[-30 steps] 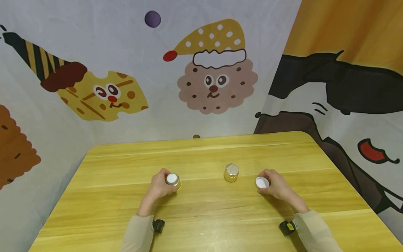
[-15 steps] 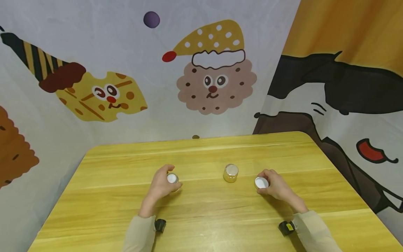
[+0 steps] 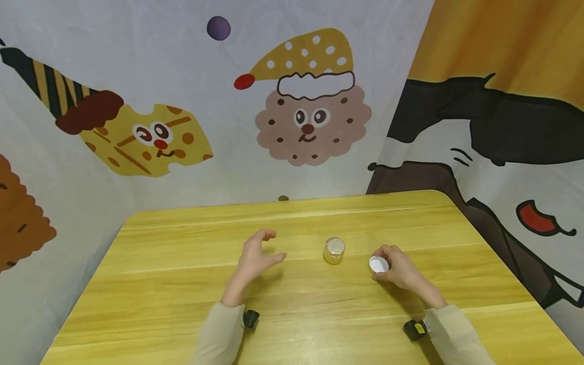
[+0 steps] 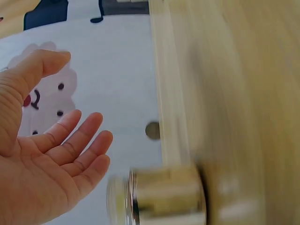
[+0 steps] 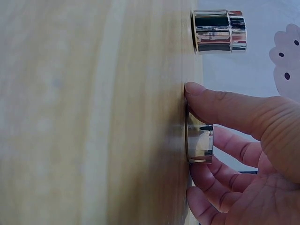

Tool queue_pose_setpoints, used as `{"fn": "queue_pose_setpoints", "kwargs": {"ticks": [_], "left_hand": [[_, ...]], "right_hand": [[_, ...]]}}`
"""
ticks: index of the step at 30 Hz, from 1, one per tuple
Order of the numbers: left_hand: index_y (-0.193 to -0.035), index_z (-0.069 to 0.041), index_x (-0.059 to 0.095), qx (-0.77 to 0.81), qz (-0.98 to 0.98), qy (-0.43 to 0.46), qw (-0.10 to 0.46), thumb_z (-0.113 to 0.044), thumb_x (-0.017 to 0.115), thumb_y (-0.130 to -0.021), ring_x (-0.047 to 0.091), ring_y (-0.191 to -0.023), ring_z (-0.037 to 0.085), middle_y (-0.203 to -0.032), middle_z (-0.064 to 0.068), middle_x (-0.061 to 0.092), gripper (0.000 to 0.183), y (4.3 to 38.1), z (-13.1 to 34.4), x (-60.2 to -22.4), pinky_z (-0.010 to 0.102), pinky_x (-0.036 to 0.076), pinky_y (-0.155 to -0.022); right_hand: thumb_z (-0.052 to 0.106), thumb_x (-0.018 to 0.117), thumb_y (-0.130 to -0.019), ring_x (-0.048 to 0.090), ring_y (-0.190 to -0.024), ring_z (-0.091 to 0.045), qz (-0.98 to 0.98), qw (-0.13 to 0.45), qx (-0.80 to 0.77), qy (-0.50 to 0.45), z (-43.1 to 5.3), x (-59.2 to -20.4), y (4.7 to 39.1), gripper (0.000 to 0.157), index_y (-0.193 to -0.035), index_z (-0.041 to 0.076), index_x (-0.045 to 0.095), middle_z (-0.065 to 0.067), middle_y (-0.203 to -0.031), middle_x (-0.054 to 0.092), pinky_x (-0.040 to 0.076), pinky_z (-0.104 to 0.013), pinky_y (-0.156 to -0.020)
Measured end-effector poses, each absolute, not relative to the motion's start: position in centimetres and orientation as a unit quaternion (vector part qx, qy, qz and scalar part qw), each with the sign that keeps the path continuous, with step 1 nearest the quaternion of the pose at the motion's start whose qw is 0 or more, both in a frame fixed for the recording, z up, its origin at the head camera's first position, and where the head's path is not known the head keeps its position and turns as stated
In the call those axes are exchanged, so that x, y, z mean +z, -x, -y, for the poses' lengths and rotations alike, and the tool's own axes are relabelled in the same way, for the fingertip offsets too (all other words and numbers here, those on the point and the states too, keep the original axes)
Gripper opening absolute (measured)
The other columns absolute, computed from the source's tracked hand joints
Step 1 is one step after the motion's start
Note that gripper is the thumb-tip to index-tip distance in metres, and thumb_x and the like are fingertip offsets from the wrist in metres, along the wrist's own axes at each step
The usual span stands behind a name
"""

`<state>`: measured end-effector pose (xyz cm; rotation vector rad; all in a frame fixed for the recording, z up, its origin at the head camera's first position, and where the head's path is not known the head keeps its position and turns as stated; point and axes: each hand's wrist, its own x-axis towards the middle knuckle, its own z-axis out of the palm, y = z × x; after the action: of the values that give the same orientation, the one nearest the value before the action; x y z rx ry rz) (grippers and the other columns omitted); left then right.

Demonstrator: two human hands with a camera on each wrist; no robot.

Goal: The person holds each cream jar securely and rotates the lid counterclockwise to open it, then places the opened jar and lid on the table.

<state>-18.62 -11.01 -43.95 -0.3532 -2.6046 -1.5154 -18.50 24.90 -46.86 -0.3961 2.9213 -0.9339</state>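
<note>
My left hand (image 3: 256,257) hovers above the table with its thumb and fingers spread apart, holding nothing. Beside it in the left wrist view stands an uncapped gold jar (image 4: 166,194), blurred, with a paler neck; the hand hides it in the head view. On the right, my right hand (image 3: 398,267) grips a gold jar lid (image 3: 378,265), white inside and turned upward. Thumb and fingers hold this lid (image 5: 200,143) by its sides, down at the tabletop. Between the hands stands a second gold jar (image 3: 334,251) with its lid on, touched by neither hand.
The yellow wood-grain table (image 3: 301,309) has rounded far corners. Behind its far edge hangs a light cloth (image 3: 237,182) printed with cartoon figures. Both wrists carry small black cameras.
My left hand has let go of the uncapped jar, spread its fingers and moved right and slightly away from me. My right hand still holds the lid in the same place.
</note>
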Motion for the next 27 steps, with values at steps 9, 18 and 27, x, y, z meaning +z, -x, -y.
{"fn": "queue_pose_setpoints", "kwargs": {"ticks": [9, 18, 27], "left_hand": [[-0.114, 0.005, 0.055, -0.529, 0.833, 0.161, 0.013, -0.008, 0.077, -0.073, 0.051, -0.108, 0.038, -0.113, 0.022, 0.058, 0.049, 19.7, 7.5, -44.2, 0.052, 0.04, -0.096], [-0.114, 0.009, 0.053, -0.547, 0.816, 0.181, -0.04, -0.007, 0.077, -0.073, 0.052, -0.106, 0.038, -0.113, 0.024, 0.057, 0.051, 21.0, 4.4, -44.9, 0.048, 0.042, -0.095], [-0.116, 0.01, 0.051, -0.546, 0.817, 0.173, -0.065, -0.002, 0.077, -0.069, 0.052, -0.107, 0.038, -0.114, 0.024, 0.056, 0.054, 21.6, 2.5, -45.5, 0.046, 0.042, -0.097]], "right_hand": [[0.007, 0.085, -0.063, 0.049, -0.077, -0.02, -0.944, 0.02, -0.3, 0.132, -24.9, -46.8, 18.5, 0.044, -0.098, 0.0, 0.059, -0.009, -0.088, 0.052, 0.044, -0.035, -0.068], [0.007, 0.084, -0.064, 0.049, -0.078, -0.021, -0.943, 0.026, -0.304, 0.131, -25.0, -46.7, 18.5, 0.044, -0.099, 0.0, 0.059, -0.01, -0.089, 0.052, 0.044, -0.034, -0.067], [0.006, 0.084, -0.064, 0.049, -0.077, -0.021, -0.942, 0.022, -0.306, 0.136, -25.0, -46.8, 18.6, 0.043, -0.098, 0.0, 0.059, -0.009, -0.09, 0.054, 0.043, -0.034, -0.067]]}}
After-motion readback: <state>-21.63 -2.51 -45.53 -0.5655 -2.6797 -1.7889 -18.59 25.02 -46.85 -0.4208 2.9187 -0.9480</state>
